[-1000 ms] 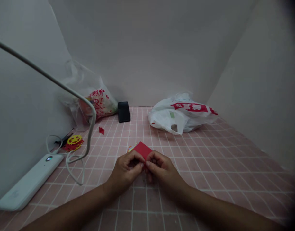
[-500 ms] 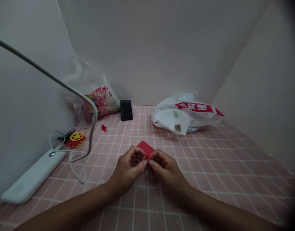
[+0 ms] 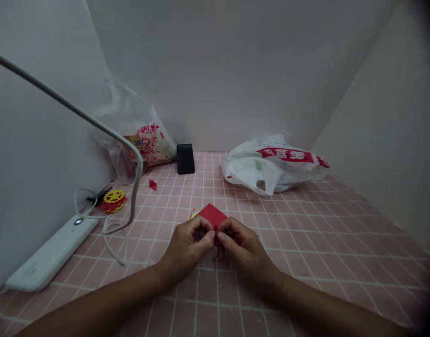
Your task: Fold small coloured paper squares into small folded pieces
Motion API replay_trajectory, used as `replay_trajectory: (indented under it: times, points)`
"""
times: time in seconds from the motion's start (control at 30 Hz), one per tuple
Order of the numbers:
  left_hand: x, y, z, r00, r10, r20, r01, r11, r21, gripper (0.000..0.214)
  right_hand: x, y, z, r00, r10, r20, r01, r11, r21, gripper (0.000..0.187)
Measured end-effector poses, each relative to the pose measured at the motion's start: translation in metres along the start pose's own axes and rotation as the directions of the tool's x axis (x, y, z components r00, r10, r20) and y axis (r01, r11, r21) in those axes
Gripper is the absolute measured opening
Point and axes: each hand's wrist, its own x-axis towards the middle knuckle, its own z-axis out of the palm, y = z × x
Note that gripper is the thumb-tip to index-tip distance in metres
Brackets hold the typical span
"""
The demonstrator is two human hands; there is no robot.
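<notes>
Pinching a red bit point(image 3: 216, 229) in left hand point(image 3: 182, 245) and right hand point(image 3: 249, 249), with red paper point(image 3: 212, 214) just past the pinch.

Two bare hands point(image 3: 185, 248) point(image 3: 248, 252) on my feed, two red-printed plastic bags point(image 3: 155, 147) point(image 3: 246, 168), one black rectangular phone point(image 3: 185, 159), one long white device point(image 3: 53, 255)

I'm in a homelike nook: pale wall point(image 3: 222, 79) behind the phone point(image 3: 185, 159), plastic bags point(image 3: 245, 171) either side, pink-checked surface point(image 3: 306, 234) beneath.
</notes>
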Motion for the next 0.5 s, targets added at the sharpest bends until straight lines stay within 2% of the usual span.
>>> replay_trajectory:
  times: [0.3,0.4,0.5]
  points:
    - [0.0014,-0.0023,0.0004,0.997,-0.063,0.052,0.068,0.993,-0.1,0.012,0.002,-0.006,0.0013,0.995,0.077,-0.056,-0.078,0.997,-0.022,0.016]
    - [0.0005,-0.0019,0.001,0.998,-0.048,0.034,0.05,0.997,-0.051,0.009,0.0016,-0.0037,0.0003,0.998,0.041,-0.049,-0.045,0.995,-0.09,0.014]
    - [-0.0006,-0.0006,0.0018,1.0,-0.031,0.004,0.031,0.999,0.041,0.006,-0.0001,-0.0017,0.0003,0.998,-0.04,-0.051,0.027,0.973,-0.227,0.012]
